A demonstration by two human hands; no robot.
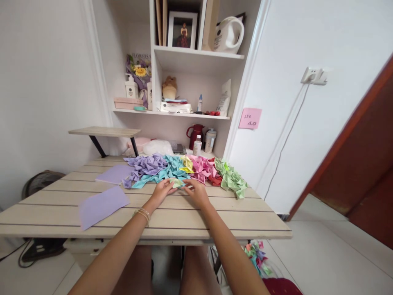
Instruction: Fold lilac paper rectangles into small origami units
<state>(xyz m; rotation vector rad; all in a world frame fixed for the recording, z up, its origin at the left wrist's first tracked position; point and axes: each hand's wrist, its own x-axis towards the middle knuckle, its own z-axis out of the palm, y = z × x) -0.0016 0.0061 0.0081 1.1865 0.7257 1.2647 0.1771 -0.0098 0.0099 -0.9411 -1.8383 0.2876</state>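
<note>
A small piece of pale green folded paper (176, 183) is pinched by my left hand (162, 192), just in front of the heap. At the paper's right end, the curled fingers of my right hand (197, 193) close on its edge; the fingertips are too small to see sharply. Beyond both hands lie many folded paper pieces in colour groups: purple ones (152, 164), blue ones (173, 166), a yellow one (186, 164), pink ones (203, 168) and green ones (231, 178). A few red pieces (215, 180) sit between pink and green.
Flat purple sheets (104, 207) and another purple stack (114, 173) lie on the slatted table (178, 221) at left. Behind the heap stand a bottle (197, 145), a red jug (194, 135) and a low riser (106, 131). More folded paper (258, 258) is below, right.
</note>
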